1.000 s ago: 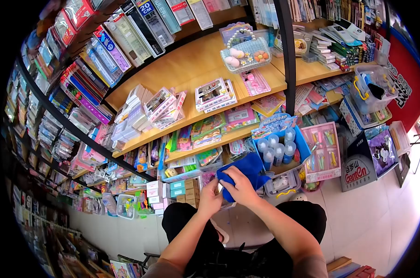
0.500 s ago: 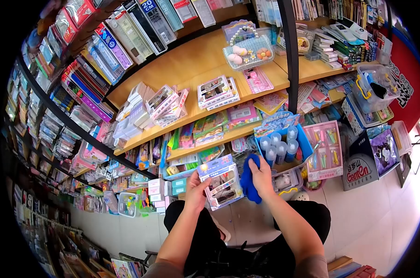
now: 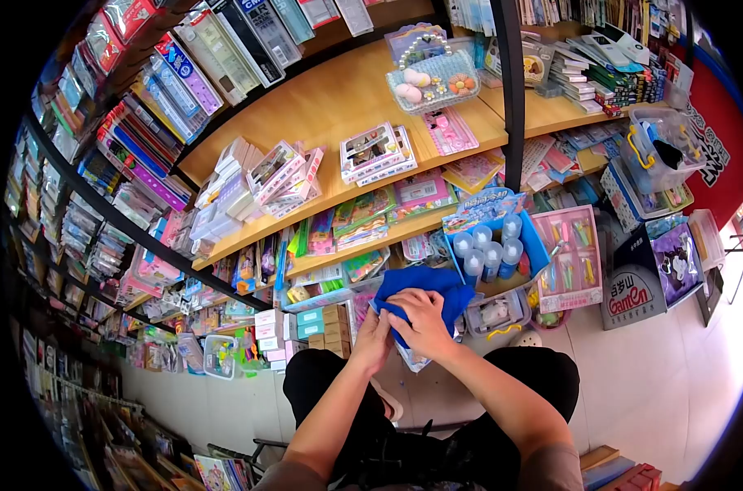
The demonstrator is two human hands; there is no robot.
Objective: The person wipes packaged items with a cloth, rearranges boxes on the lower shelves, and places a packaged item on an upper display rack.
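Note:
A blue cloth [image 3: 443, 288] is spread over a flat windowed box [image 3: 412, 358], so only the box's lower edge shows. My left hand [image 3: 373, 342] grips the box at its left side, fingers partly hidden behind it and the cloth. Over the top lies my right hand [image 3: 424, 322], pressing the cloth against the box front with bent fingers. Both hands are close together, above my lap and in front of the lower shelf.
On the wooden shelf sit similar boxed sets [image 3: 378, 154] and a beaded basket [image 3: 433, 82]. A blue display box of bottles [image 3: 494, 260] stands right of the cloth, beside a pink box [image 3: 568, 258]. Small cartons [image 3: 269, 330] are stacked at left. A black post [image 3: 512, 98] rises between shelves.
My right hand has moved left and laid the bunched blue cloth across the box front. The box is now mostly covered, and brown cartons at its left have come into view.

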